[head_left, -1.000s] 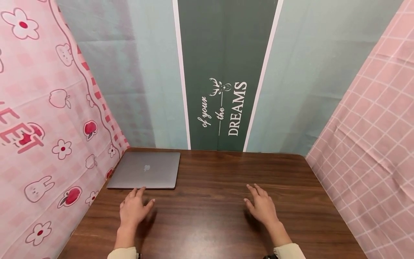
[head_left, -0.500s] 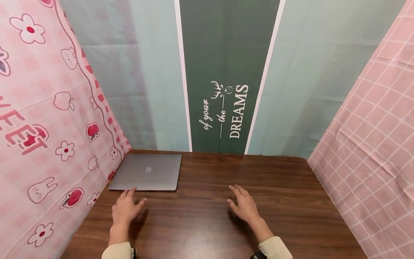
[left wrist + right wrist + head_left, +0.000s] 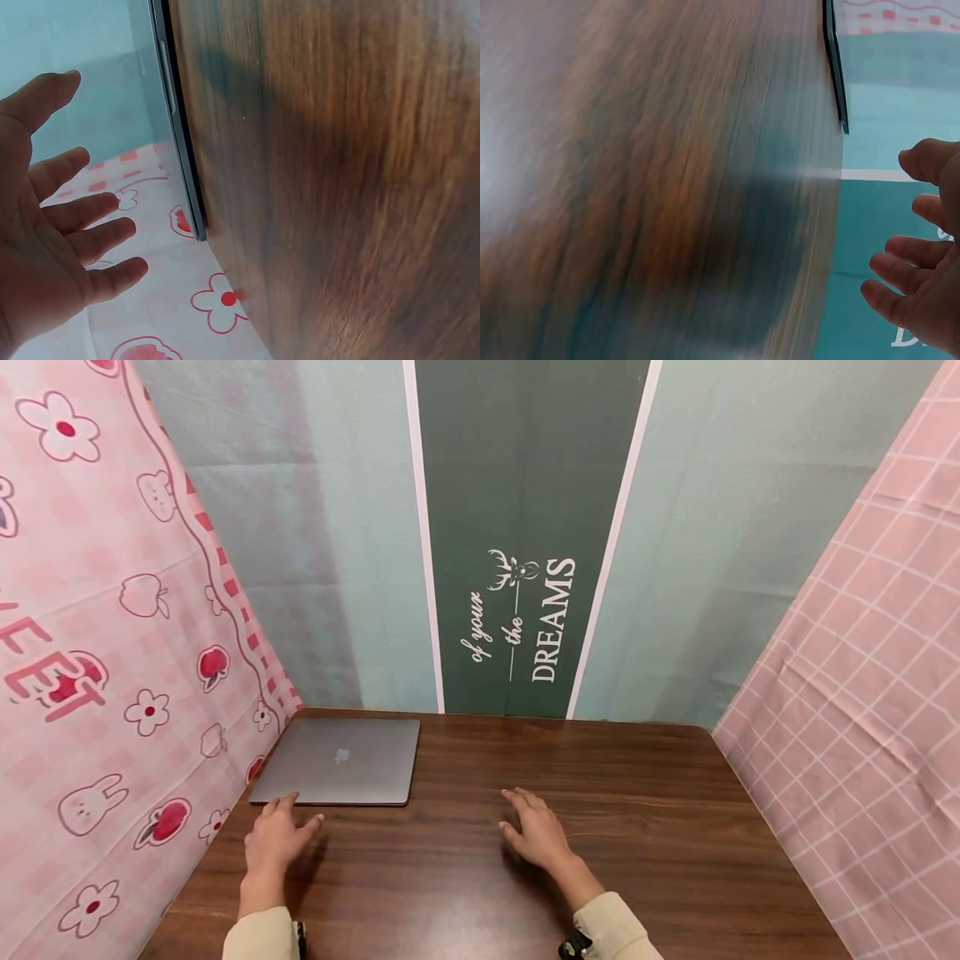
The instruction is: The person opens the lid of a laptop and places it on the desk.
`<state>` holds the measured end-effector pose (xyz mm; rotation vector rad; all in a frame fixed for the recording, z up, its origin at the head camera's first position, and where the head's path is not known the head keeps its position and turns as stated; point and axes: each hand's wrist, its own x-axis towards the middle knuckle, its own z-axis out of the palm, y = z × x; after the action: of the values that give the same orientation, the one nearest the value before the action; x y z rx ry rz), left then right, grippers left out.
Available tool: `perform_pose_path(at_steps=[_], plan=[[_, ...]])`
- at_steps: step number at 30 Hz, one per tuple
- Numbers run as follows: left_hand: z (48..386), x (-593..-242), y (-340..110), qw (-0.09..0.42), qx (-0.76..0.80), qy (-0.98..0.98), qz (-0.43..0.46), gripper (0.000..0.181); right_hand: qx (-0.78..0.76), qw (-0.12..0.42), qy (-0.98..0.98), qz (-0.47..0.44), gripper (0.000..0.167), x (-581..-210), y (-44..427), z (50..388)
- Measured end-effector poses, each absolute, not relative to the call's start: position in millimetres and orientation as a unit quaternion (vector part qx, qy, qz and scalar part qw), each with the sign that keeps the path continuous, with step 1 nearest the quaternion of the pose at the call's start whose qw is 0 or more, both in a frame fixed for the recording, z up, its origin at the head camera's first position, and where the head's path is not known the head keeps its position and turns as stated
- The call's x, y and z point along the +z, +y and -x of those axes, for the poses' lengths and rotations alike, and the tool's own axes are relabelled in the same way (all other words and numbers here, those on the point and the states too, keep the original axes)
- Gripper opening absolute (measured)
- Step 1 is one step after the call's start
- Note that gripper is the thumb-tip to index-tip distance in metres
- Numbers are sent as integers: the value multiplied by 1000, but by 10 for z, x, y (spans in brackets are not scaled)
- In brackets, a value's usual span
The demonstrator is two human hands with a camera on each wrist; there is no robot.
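Note:
A closed grey laptop (image 3: 341,764) with an apple logo lies at the back left of the wooden table. Close to its front edge hovers my left hand (image 3: 274,839), fingers spread and holding nothing. In the left wrist view, that hand (image 3: 64,232) is apart from the laptop's thin edge (image 3: 178,124). My right hand (image 3: 537,832) is over the middle of the table, right of the laptop, with relaxed fingers and nothing in them. The right wrist view shows this hand (image 3: 922,262) raised off the tabletop, with the laptop's corner (image 3: 838,82) beyond it.
The brown wooden table (image 3: 637,777) is bounded by a pink patterned cloth (image 3: 172,735) on the left, a green and teal curtain (image 3: 510,485) behind, and a pink checked cloth (image 3: 847,693) on the right.
My right hand has moved left across the table towards the laptop. My left hand has shifted a little to the left along the laptop's front edge. The laptop stays in place.

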<state>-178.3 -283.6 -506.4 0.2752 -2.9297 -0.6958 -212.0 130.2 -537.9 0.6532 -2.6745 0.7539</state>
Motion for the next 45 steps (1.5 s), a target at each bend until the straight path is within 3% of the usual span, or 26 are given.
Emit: perform_pose_path(at_steps=[16, 34, 45], plan=[[1919, -5134, -3169, 26, -251, -960, -120, 72, 307, 80, -916, -247, 49, -5377, 882, 2230], [2034, -5207, -3437, 30, -273, -952, -135, 70, 385, 76, -883, -256, 45, -5466, 459, 2404], [2138, -5173, -3482, 16, -293, -944, -151, 72, 488, 6, -849, -201, 43, -5402, 127, 2466]])
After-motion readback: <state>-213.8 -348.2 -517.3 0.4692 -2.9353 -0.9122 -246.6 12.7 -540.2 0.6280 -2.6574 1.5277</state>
